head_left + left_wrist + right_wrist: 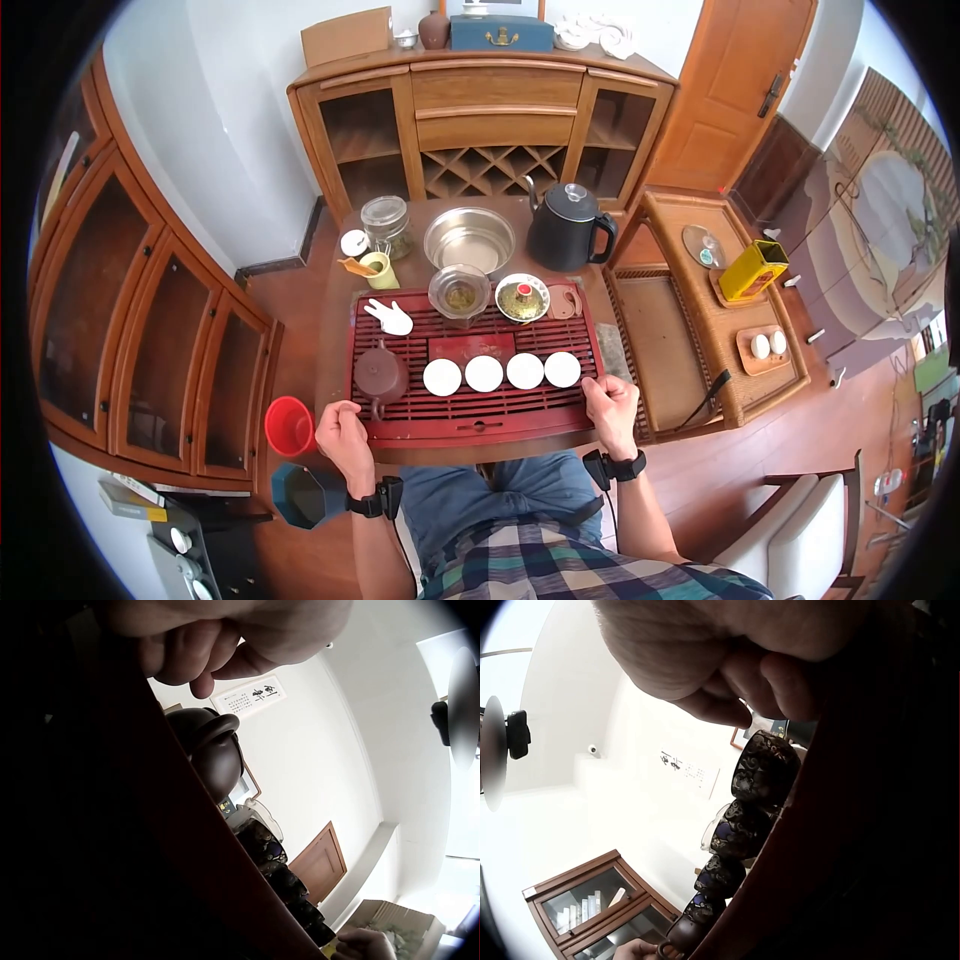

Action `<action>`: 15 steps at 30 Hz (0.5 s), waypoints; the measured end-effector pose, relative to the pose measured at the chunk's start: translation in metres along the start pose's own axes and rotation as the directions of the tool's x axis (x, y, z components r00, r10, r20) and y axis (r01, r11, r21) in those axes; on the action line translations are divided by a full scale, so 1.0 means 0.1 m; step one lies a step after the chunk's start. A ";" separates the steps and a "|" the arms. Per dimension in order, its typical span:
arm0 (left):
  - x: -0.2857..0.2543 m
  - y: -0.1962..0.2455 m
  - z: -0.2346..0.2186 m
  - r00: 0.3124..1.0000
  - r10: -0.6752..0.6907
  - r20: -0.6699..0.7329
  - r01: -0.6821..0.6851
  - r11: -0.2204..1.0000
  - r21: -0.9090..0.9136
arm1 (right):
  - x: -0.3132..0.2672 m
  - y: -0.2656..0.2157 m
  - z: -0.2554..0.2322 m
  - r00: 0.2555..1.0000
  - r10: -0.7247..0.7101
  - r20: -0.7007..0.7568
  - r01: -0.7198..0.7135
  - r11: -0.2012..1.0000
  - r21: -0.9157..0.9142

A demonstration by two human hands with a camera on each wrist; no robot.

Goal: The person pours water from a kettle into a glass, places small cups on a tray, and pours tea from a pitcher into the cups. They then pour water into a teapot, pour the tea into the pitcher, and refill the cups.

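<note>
My left hand [343,435] rests at the front left corner of a red slatted tea tray [480,428], its fingers loosely curled around nothing. At the front right corner rests my right hand [612,403], also loosely curled. Nearest the left hand stands a brown clay teapot [381,372] with its lid on. Several teacups [483,373] form a row toward the right hand, white inside; the right wrist view shows dark patterned outsides on the cups [765,769]. Behind them are a glass bowl [460,291] with a strainer, a patterned lidded bowl [522,298] and a white hand-shaped ornament [389,317].
A black kettle [571,232], steel basin [469,240], glass jar [386,222] and yellow-green tool holder [379,268] stand behind the tray. On the right a wicker cart [770,395] carries a yellow tin [752,270]. A red bin [289,426] stands at left below the table.
</note>
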State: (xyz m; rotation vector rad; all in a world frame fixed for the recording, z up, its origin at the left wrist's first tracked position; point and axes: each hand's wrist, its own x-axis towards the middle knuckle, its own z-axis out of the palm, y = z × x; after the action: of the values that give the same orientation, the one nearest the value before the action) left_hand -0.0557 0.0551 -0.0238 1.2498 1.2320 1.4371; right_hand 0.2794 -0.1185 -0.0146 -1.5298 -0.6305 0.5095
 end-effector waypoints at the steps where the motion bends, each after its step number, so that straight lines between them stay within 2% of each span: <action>1: 0.00 0.00 0.00 1.000 -0.002 0.001 0.002 1.000 -0.003 | 0.00 -0.01 0.00 1.000 0.026 -0.012 -0.026 1.000 0.000; 8: 0.00 -0.03 -0.02 1.000 0.006 0.003 -0.006 1.000 -0.024 | -0.01 -0.06 0.02 0.999 0.048 -0.008 -0.048 0.999 -0.010; 15: 0.00 -0.04 -0.01 1.000 0.019 -0.012 -0.019 1.000 0.007 | 0.01 0.01 0.00 1.000 0.006 0.007 -0.005 1.000 -0.002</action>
State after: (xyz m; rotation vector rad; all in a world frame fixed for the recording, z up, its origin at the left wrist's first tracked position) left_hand -0.0567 0.0555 -0.0276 1.2618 1.2370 1.4569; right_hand 0.2800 -0.1175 -0.0159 -1.5322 -0.6324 0.5189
